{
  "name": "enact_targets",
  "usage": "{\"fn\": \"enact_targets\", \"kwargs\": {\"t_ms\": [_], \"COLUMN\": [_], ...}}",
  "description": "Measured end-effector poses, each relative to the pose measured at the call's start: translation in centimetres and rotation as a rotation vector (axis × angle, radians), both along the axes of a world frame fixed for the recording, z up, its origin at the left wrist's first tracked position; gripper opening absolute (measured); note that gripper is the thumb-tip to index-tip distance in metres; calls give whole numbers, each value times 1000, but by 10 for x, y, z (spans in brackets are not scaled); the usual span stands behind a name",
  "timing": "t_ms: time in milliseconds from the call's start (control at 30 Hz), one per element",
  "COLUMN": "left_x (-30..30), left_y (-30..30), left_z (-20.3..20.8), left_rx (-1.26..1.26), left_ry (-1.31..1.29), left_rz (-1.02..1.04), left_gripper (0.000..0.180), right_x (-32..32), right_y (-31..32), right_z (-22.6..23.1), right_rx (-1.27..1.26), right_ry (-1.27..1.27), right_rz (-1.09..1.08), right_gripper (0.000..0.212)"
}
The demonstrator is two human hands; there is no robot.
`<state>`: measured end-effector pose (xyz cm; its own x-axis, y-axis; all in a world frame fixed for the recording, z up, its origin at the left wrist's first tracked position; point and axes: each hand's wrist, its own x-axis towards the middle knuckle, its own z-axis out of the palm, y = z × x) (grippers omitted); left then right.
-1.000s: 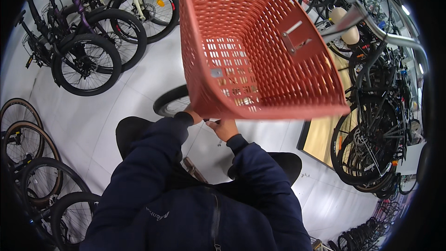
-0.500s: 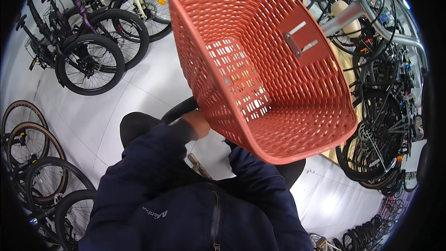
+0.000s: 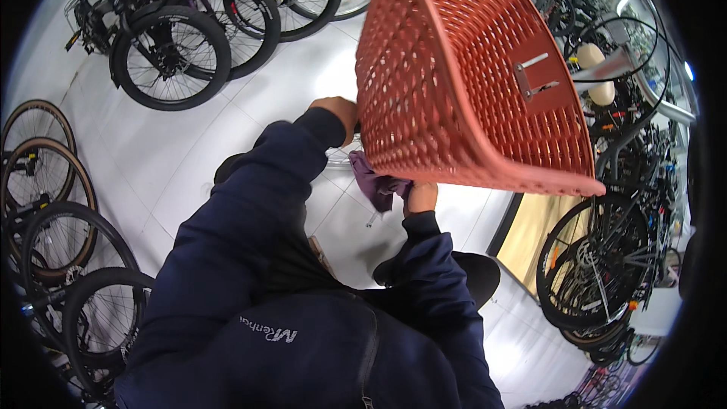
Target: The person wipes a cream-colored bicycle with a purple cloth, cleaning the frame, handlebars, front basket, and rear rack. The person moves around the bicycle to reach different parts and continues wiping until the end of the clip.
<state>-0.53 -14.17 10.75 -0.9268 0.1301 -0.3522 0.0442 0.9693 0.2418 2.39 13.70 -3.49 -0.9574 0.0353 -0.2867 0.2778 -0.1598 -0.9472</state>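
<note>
A large coral-red woven plastic basket (image 3: 424,91) hangs in front of me, its open side facing up and right, with a metal bracket (image 3: 536,79) on its inner back wall. My left hand (image 3: 339,112) is at the basket's left side; its fingers go out of sight behind the basket. Below the basket's lower edge, my right hand (image 3: 422,197) grips a crumpled purple cloth (image 3: 375,184). Part of that hand is covered by the basket rim. Behind the bracket runs a silver handlebar (image 3: 666,106) with black cables.
Folding bikes with black tyres (image 3: 170,57) stand at the upper left. Several loose wheels (image 3: 79,235) lean at the left edge. To the right are a wooden board (image 3: 522,246) and a parked bike's wheel (image 3: 591,265), with more bikes beyond. The floor is white tile.
The basket sits higher and farther right in view. My left hand has moved up beside it. My right hand, hidden before, now shows with the purple cloth.
</note>
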Motion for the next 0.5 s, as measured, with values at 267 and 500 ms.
{"fn": "enact_targets", "kwargs": {"t_ms": [267,500], "left_x": [-19,-24], "left_y": [-14,-16], "left_z": [-17,-10], "left_rx": [101,124], "left_ry": [17,-40], "left_rz": [6,-41], "left_gripper": [26,32], "right_x": [-1,-19], "right_y": [-38,-50], "right_z": [7,-2], "right_rx": [-440,1308], "right_ry": [159,990], "right_rz": [173,408], "right_gripper": [23,38]}}
